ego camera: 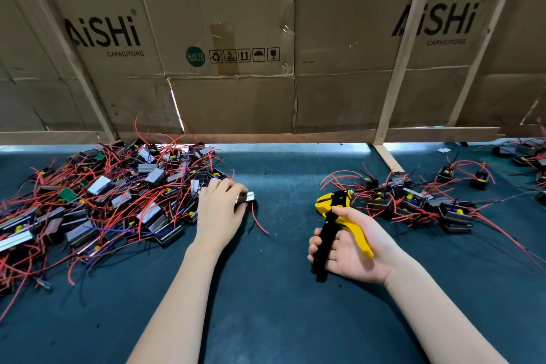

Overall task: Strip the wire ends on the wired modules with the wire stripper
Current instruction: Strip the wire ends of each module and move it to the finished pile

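Flattened cardboard cartons (236,38) on pale wooden battens (404,47) wall off the far side of the bench, and a dark teal mat (280,304) covers the work surface in front of them.

On the left of the mat lies the big heap of wired modules (97,198): small black-and-silver blocks tangled in thin red leads. A smaller pile (413,201) sits on the right, near the foot of a batten, with a few more blocks scattered farther right.

At the near right edge of the big heap, the left hand (220,210) reaches palm down, fingers curled over one module (246,196), which it grips by the body; a red lead (260,221) trails from it toward the near side, loose on the mat.

The right hand (351,254) rests palm up in the middle right, fingers loosely wrapped round the handles of the yellow-and-black wire stripper (339,216), whose head points far, toward the smaller pile.

These modules look light and rigid, so holding the block itself seems safest. The leads look soft and springy and will likely snag on neighbours when one is pulled free; each wants pinching close behind its end so it stays straight going into the stripper's head. The solder joints may be fragile, so pulling on the wire alone seems unwise.
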Motion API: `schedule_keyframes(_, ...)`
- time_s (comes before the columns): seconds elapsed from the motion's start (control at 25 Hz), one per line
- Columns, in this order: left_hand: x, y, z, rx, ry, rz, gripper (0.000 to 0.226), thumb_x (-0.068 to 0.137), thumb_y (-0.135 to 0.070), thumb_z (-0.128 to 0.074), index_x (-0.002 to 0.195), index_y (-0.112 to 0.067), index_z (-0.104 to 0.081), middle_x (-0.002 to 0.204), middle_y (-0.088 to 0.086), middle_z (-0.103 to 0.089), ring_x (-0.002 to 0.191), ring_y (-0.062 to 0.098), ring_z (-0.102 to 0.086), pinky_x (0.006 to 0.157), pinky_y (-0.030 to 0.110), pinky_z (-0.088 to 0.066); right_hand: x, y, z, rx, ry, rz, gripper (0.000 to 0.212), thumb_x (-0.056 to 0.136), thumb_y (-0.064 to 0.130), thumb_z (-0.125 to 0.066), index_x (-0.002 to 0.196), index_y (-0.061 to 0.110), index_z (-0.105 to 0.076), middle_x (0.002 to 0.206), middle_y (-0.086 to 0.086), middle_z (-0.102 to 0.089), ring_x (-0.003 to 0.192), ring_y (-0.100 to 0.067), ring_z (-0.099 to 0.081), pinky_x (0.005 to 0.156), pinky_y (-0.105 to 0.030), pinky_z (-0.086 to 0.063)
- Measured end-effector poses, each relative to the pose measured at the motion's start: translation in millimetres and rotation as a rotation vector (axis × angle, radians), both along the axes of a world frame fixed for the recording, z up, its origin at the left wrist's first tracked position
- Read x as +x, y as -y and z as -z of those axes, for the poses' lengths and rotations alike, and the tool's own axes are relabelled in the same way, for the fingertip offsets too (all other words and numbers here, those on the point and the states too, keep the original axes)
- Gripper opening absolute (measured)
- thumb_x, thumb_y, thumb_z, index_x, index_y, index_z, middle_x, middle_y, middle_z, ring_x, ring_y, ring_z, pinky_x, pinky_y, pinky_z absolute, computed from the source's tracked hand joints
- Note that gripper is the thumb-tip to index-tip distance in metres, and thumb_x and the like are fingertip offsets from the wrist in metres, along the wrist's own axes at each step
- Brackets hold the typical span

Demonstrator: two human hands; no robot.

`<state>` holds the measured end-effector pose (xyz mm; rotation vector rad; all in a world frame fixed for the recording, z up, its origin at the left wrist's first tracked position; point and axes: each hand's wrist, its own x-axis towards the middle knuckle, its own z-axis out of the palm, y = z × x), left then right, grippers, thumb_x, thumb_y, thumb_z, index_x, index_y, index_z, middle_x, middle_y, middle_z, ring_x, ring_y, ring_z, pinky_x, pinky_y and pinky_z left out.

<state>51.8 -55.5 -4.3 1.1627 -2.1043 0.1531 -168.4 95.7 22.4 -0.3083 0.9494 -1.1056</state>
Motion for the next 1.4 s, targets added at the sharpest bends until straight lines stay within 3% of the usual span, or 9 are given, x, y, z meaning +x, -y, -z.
schedule_keyframes(0.08,-4,-8,-8,0.065,-0.248,0.107,0.012,0.08,-0.018,-0.076,0.091,-0.021,-0.073,0.089,-0.014,-0.067,0.095,0.02,-0.053,0.083,0.035,-0.04,0,0,-1,0.002,0.0,-0.004,0.045,0.079,0.039,-0.061,0.098,-0.002,-0.054,0.083,-0.02,-0.061,0.071,-0.034,-0.064,0.077,-0.047,-0.052)
schedule_keyframes(0.2,-9,-19,-23,0.529,-0.625,0.473,0.007,0.085,-0.026,-0.069,0.082,-0.03,-0.074,0.077,-0.016,-0.068,0.076,0.004,-0.057,0.074,0.019,-0.043,1,0,-1,-0.001,0.006,-0.001,0.045,0.079,0.039,-0.061,0.097,-0.002,-0.055,0.083,-0.02,-0.06,0.07,-0.034,-0.064,0.077,-0.047,-0.052)
schedule_keyframes(0.28,-12,-26,-22,0.612,-0.314,0.497,0.01,0.086,-0.03,-0.068,0.079,-0.027,-0.074,0.073,-0.012,-0.066,0.07,0.0,-0.054,0.071,0.024,-0.041,1,0,0,-0.003,0.005,0.001,0.044,0.08,0.039,-0.06,0.098,-0.001,-0.054,0.083,-0.02,-0.06,0.07,-0.034,-0.064,0.077,-0.047,-0.053)
schedule_keyframes(0.36,-18,-31,-15,0.463,0.029,0.383,0.006,0.087,-0.024,-0.068,0.088,-0.025,-0.074,0.086,-0.008,-0.066,0.085,0.005,-0.055,0.082,0.029,-0.041,1,1,0,-0.004,0.001,-0.001,0.044,0.08,0.039,-0.059,0.098,-0.001,-0.054,0.082,-0.02,-0.06,0.069,-0.034,-0.064,0.077,-0.047,-0.052)
schedule_keyframes(0.4,-20,-33,-13,0.422,0.064,0.361,0.012,0.087,-0.019,-0.067,0.096,-0.022,-0.072,0.094,-0.005,-0.065,0.093,0.011,-0.055,0.087,0.029,-0.041,1,0,0,-0.003,0.0,-0.005,0.044,0.081,0.039,-0.059,0.098,-0.001,-0.053,0.082,-0.02,-0.06,0.069,-0.034,-0.064,0.076,-0.047,-0.052)
schedule_keyframes(0.6,-26,-42,-16,0.475,-0.146,0.456,0.038,0.088,-0.006,-0.063,0.121,-0.022,-0.062,0.112,-0.014,-0.066,0.108,0.003,-0.054,0.091,0.008,-0.034,-2,1,1,-0.018,0.002,-0.027,0.045,0.078,0.04,-0.061,0.096,-0.001,-0.054,0.079,-0.019,-0.059,0.069,-0.034,-0.062,0.074,-0.045,-0.052)
schedule_keyframes(0.8,-44,-56,-20,0.556,-0.413,0.505,0.018,0.099,-0.016,-0.055,0.099,-0.022,-0.072,0.073,-0.01,-0.068,0.073,0.005,-0.061,0.075,0.021,-0.046,-5,0,2,-0.093,-0.033,-0.194,0.044,0.078,0.045,-0.059,0.087,0.001,-0.057,0.077,-0.016,-0.055,0.069,-0.032,-0.058,0.071,-0.041,-0.053)
schedule_keyframes(1.0,-35,-46,-18,0.603,-0.332,0.487,0.023,0.099,-0.015,-0.053,0.083,-0.02,-0.07,0.06,-0.018,-0.052,0.057,0.002,-0.042,0.059,0.014,-0.031,-10,-3,4,-0.195,0.026,-0.358,0.04,0.082,0.042,-0.052,0.085,0.002,-0.057,0.077,-0.014,-0.052,0.067,-0.03,-0.054,0.071,-0.04,-0.05)
schedule_keyframes(1.4,-27,-41,-14,0.635,-0.257,0.511,0.025,0.092,-0.03,-0.046,0.082,-0.022,-0.067,0.084,0.006,-0.061,0.087,0.011,-0.048,0.078,0.023,-0.034,-16,-1,7,-0.243,0.033,-0.408,0.041,0.085,0.042,-0.052,0.081,0.002,-0.059,0.07,-0.012,-0.05,0.062,-0.028,-0.05,0.068,-0.038,-0.046)
